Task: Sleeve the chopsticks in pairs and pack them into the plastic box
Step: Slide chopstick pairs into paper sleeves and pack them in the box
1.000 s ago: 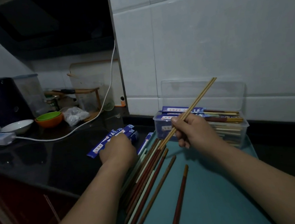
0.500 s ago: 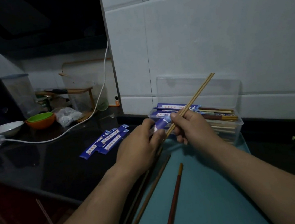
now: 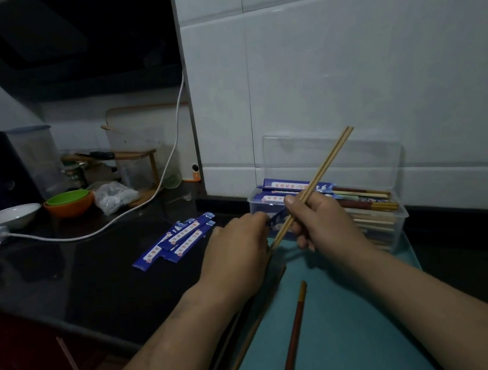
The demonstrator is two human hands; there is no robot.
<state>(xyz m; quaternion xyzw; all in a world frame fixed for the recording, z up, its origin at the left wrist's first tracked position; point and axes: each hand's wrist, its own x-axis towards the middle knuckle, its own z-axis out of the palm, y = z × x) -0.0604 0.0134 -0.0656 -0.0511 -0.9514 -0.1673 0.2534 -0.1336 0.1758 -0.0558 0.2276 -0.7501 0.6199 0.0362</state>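
The right hand has its thumb and curled fingers closed round a pair of chopsticks, gripping them low on their length; the two sticks lie side by side and touching, their long axis slanting from a lower end down at the left, just beside the left hand, up and away to the right above the plastic box. The left hand shows its back to the camera, and its fingertips seem to pinch one end of a blue sleeve, which pokes out toward the right hand and lies just under the sticks. Whether the sleeve's mouth is open cannot be told, since the fingers hide it. The coming move likely turns on this: the lower ends point toward the left hand, so the sleeve must be lined up along the same slant and the sticks slid down and left into it. More sleeves lie on the dark counter to the left, well apart, and a red chopstick rests on the teal mat nearer the body
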